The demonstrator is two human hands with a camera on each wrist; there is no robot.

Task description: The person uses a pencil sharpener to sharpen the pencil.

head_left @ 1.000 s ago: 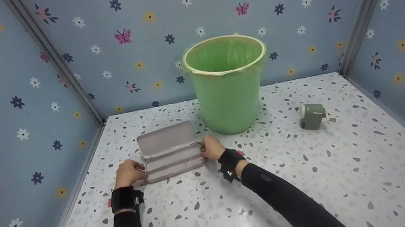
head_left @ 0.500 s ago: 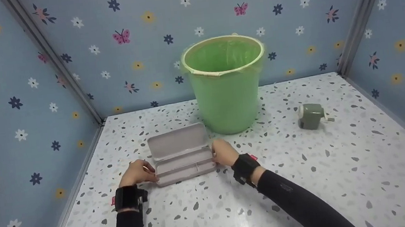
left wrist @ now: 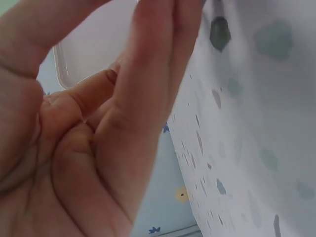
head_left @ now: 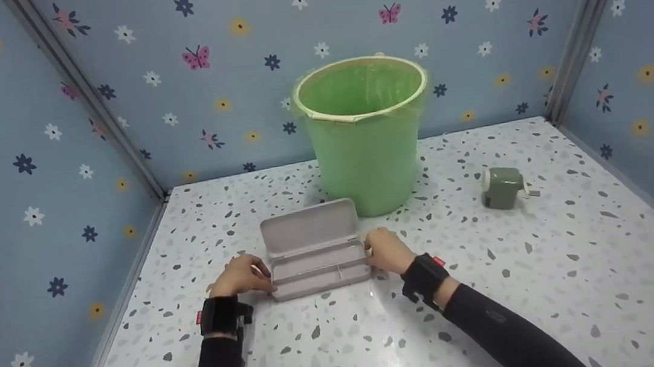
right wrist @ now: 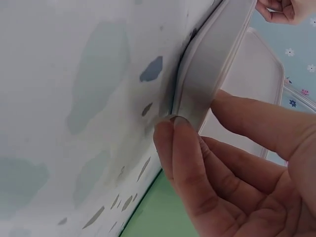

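A greyish-pink pencil case [head_left: 306,284] lies on the speckled table with its lid [head_left: 310,229] raised at the back. Its long compartments show nothing inside. My left hand [head_left: 241,276] holds the case at its left end; in the left wrist view the fingertips run out of the picture. At the right end, my right hand [head_left: 390,251] grips the case. The right wrist view shows the thumb [right wrist: 242,113] on the rim and the curled fingers against the low side wall.
A green bin [head_left: 369,154] with a clear liner stands right behind the case. To the right sits a green pencil sharpener [head_left: 502,188] with a crank. Flower-patterned walls [head_left: 172,102] enclose the table [head_left: 333,353] at the back and both sides.
Both hands have moved right together, and the pencil case has slid with them, slightly toward me. Its lid stays raised. The bin and sharpener have not moved.
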